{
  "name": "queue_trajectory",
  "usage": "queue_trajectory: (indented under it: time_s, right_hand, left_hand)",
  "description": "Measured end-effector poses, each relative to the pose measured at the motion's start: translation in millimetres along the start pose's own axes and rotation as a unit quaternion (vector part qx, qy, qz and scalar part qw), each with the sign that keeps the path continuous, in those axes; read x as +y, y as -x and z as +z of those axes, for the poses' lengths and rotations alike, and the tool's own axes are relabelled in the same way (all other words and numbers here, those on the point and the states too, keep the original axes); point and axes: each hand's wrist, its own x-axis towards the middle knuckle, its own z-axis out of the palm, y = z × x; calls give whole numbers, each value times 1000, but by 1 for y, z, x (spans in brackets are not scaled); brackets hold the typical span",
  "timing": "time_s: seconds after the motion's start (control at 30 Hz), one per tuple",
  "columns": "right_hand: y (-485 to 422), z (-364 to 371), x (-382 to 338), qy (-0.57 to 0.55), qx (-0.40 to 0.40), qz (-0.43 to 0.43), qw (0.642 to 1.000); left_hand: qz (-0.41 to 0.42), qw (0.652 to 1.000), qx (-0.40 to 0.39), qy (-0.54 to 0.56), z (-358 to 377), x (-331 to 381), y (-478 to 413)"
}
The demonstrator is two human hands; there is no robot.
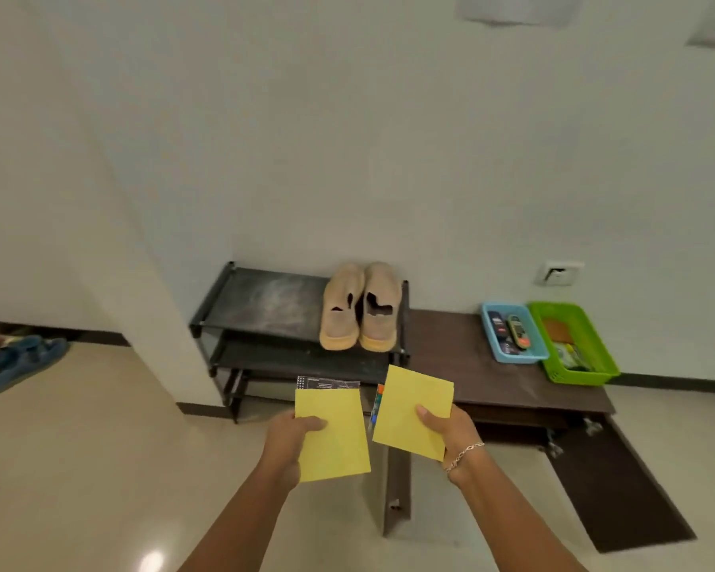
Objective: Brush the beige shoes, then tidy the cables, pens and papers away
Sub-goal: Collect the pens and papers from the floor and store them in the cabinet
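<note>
A pair of beige shoes stands on the right end of the top shelf of a black shoe rack. My left hand grips a yellow paper, and a printed black-and-white sheet sticks out behind its top edge. My right hand pinches a second yellow paper by its right side. Behind that paper's left edge I see the tips of some pens. Both papers are held up in front of the rack and cabinet.
A low dark wooden cabinet stands right of the rack, its two doors hanging open. On its top sit a blue basket with small items and a green basket. Blue sandals lie at far left. A wall socket is above.
</note>
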Motion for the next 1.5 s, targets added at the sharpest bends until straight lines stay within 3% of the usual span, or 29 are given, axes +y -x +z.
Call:
queue_trajectory:
  time_s: [0.37, 0.8, 0.87, 0.93, 1.03, 1.17, 1.3, 1.37, 1.5]
  right_hand:
    - [-12, -270, -42, -67, 60, 38, 995]
    - [-110, -391, -32, -102, 98, 127, 982]
    - [-140, -403, -20, -110, 105, 128, 980]
    - [-176, -412, -3, -129, 102, 129, 978]
    - [-238, -426, 44, -159, 113, 148, 970]
    - [-329, -438, 120, -192, 122, 157, 961]
    - [-408, -443, 174, -197, 108, 165, 960]
    - [-440, -445, 191, -209, 93, 147, 962]
    - [-488, -446, 206, -217, 68, 92, 970]
  left_hand:
    - [-64, 994, -62, -64, 262, -72, 19]
    - [-99, 988, -5, -123, 365, -131, -78]
    - [-81, 984, -11, -160, 375, -149, -106]
    - [-6, 969, -37, -246, 385, -172, -141]
    - [158, 887, -57, -431, 396, -214, -202]
    - [319, 759, -75, -562, 399, -271, -295]
    - [531, 576, -108, -612, 399, -320, -371]
    - [599, 504, -106, -614, 401, -333, -406]
    - [653, 431, -88, -616, 407, -345, -460]
